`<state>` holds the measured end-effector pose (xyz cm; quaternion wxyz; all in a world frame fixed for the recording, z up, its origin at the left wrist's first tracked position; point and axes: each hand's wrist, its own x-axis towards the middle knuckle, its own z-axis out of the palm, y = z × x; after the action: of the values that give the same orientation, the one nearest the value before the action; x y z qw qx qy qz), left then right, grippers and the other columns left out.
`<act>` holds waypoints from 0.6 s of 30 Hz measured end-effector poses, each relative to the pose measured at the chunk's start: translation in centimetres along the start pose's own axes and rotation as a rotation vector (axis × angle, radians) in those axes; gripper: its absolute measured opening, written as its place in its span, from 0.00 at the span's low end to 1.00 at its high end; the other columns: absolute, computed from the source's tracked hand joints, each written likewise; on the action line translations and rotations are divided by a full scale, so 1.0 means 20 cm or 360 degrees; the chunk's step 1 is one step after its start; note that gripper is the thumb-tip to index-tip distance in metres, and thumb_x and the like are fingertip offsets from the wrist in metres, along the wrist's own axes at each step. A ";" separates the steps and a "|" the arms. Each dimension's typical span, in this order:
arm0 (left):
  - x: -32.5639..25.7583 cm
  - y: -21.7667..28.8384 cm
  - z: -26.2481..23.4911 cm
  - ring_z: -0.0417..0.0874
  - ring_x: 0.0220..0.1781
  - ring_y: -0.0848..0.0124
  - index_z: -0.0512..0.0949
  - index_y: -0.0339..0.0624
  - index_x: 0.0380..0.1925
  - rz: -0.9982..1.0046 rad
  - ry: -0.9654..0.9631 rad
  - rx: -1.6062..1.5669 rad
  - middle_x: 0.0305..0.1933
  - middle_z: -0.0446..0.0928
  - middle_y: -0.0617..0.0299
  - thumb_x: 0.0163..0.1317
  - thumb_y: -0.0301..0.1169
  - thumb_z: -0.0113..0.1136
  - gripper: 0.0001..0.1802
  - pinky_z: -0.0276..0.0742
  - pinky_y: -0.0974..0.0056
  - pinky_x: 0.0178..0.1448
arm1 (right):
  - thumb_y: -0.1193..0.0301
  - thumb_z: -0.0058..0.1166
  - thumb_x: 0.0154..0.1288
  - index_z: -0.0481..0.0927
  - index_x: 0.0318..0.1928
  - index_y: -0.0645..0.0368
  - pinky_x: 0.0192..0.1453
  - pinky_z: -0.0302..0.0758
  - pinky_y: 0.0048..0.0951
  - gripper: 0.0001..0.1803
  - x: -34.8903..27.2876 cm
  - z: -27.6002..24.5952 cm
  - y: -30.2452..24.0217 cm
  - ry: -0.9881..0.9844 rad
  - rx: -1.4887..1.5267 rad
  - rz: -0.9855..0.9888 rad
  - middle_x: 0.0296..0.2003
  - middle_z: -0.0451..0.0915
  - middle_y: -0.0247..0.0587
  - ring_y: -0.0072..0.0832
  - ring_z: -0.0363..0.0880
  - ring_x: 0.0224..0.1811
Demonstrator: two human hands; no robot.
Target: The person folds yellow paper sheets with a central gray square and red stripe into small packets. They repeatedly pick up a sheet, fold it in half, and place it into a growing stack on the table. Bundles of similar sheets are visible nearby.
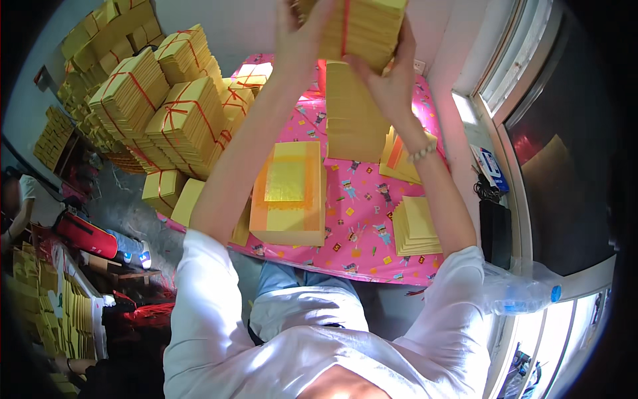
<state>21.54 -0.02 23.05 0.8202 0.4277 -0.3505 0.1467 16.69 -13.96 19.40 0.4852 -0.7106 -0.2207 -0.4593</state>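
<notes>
Paper bundle (372,30), squeezed between left hand (306,28) and right hand (393,85) at the top of the tall stack (355,116), maybe to stop slipping.

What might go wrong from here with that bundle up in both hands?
First, the string-tied bundle is held between the left hand and right hand, so it might slip if either grip loosens. Second, the tall yellow stack just below it in view shows no string on its visible face and could topple if bumped. Third, the low paper stack beside the right forearm might get knocked.
</notes>
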 end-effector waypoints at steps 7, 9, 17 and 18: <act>-0.66 0.36 -0.20 0.66 0.63 0.71 0.57 0.40 0.64 -0.0121 0.0421 0.0390 0.62 0.66 0.61 0.67 0.37 0.55 0.30 0.62 0.63 0.66 | 0.70 0.70 0.45 0.46 0.70 0.62 0.71 0.56 0.43 0.56 -0.53 0.26 -0.20 -0.0235 0.0082 0.0017 0.69 0.48 0.56 0.50 0.49 0.72; -0.83 0.34 -0.26 0.66 0.63 0.71 0.57 0.38 0.64 -0.0186 0.0560 0.0431 0.62 0.65 0.59 0.67 0.35 0.55 0.29 0.63 0.63 0.66 | 0.69 0.71 0.45 0.45 0.70 0.63 0.72 0.56 0.41 0.57 -0.71 0.31 -0.21 -0.0305 0.0130 0.0181 0.69 0.49 0.54 0.46 0.50 0.72; -1.35 0.11 -0.53 0.62 0.66 0.69 0.56 0.35 0.64 -0.0448 0.0852 0.0528 0.64 0.63 0.55 0.67 0.35 0.54 0.30 0.56 0.64 0.68 | 0.64 0.68 0.50 0.47 0.70 0.60 0.72 0.56 0.44 0.53 -1.17 0.29 -0.15 -0.0682 -0.0032 0.0415 0.69 0.47 0.57 0.52 0.49 0.71; -1.39 0.11 -0.54 0.62 0.66 0.68 0.56 0.35 0.65 -0.0434 0.0861 0.0547 0.65 0.62 0.55 0.68 0.35 0.54 0.31 0.55 0.64 0.68 | 0.64 0.67 0.51 0.47 0.70 0.60 0.72 0.56 0.44 0.52 -1.19 0.29 -0.15 -0.0695 -0.0048 0.0370 0.69 0.47 0.57 0.52 0.49 0.71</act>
<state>5.50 11.59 0.62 0.8115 0.5481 -0.0303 0.2005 5.43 -4.41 -0.33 0.4649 -0.8208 -0.2303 -0.2392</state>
